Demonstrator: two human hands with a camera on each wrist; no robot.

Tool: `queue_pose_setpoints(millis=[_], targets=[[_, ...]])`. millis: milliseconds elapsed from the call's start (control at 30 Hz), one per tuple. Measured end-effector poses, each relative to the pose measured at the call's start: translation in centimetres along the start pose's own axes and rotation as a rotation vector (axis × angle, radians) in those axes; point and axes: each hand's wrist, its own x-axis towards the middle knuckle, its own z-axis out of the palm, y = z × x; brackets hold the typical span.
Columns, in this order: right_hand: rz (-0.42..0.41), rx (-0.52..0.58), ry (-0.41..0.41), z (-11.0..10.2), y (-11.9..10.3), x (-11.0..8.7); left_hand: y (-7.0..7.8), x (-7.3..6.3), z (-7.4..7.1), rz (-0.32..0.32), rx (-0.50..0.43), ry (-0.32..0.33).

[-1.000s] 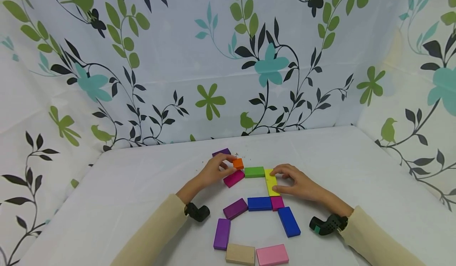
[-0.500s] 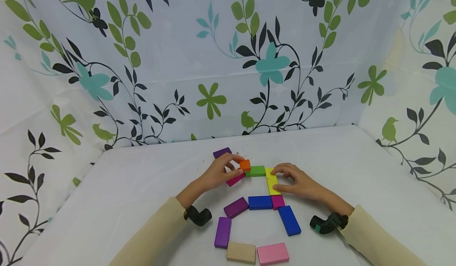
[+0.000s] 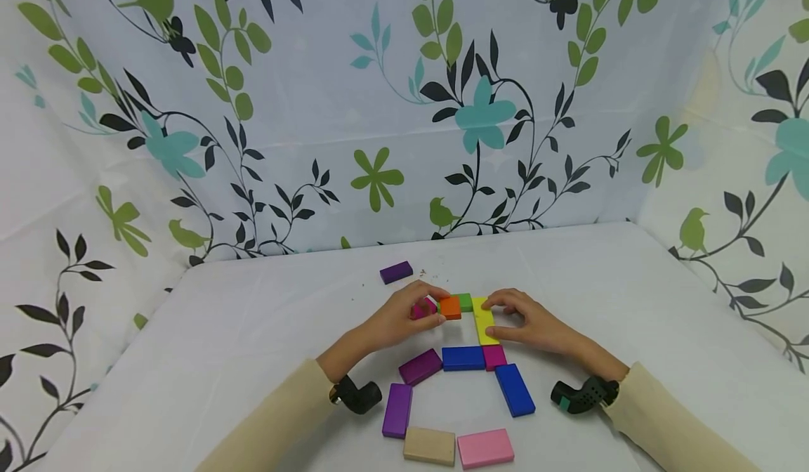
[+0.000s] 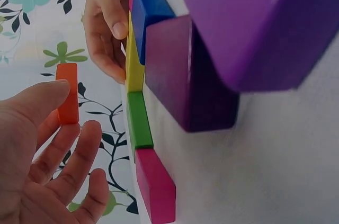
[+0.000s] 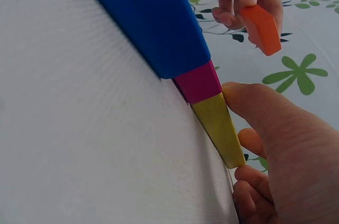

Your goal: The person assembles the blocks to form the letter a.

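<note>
My left hand (image 3: 399,315) pinches an orange block (image 3: 450,308) between thumb and fingers. In the left wrist view the orange block (image 4: 68,102) is raised off the table, with the other fingers spread below. From the head it overlaps the green block (image 3: 466,302), and a magenta block (image 3: 425,307) shows behind the fingers. The thumb and a finger of my right hand (image 3: 534,326) grip a yellow block (image 3: 483,323) lying flat on the table. In the right wrist view that thumb is at the end by a small magenta block (image 5: 200,83).
Nearer on the white table (image 3: 284,303) lie two blue blocks (image 3: 463,358), a dark purple block (image 3: 420,366), a violet block (image 3: 397,410), a tan block (image 3: 430,447) and a pink block (image 3: 485,449) in a loose ring. Another purple block (image 3: 396,272) lies farther back.
My left hand has moved right and slightly nearer with the orange block, from beside the magenta block to over the green one. My right hand stays on the yellow block.
</note>
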Motion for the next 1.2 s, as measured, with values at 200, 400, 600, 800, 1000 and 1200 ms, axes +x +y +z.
queue_pose_setpoints(millis=[200, 400, 600, 800, 1000, 1200], targets=[[-0.006, 0.016, -0.003, 0.1, 0.2, 0.1, 0.3, -0.4, 0.4, 0.028, 0.002, -0.021], [-0.001, 0.017, -0.007, 0.0, 0.2, 0.0, 0.8, -0.8, 0.8, 0.011, 0.007, -0.05], [-0.015, 0.031, 0.0, -0.2, -0.4, -0.2, 1.6, -1.1, 1.2, 0.027, 0.01, -0.089], [-0.026, 0.027, 0.001, -0.3, -0.5, -0.3, 2.3, -1.4, 1.7, 0.02, -0.012, -0.129], [-0.031, 0.002, 0.004, -0.1, -0.2, -0.1, 3.2, -1.7, 2.1, 0.002, -0.043, -0.161], [-0.035, -0.003, 0.012, 0.0, -0.1, -0.1, 3.9, -1.9, 2.7, 0.044, -0.062, -0.202]])
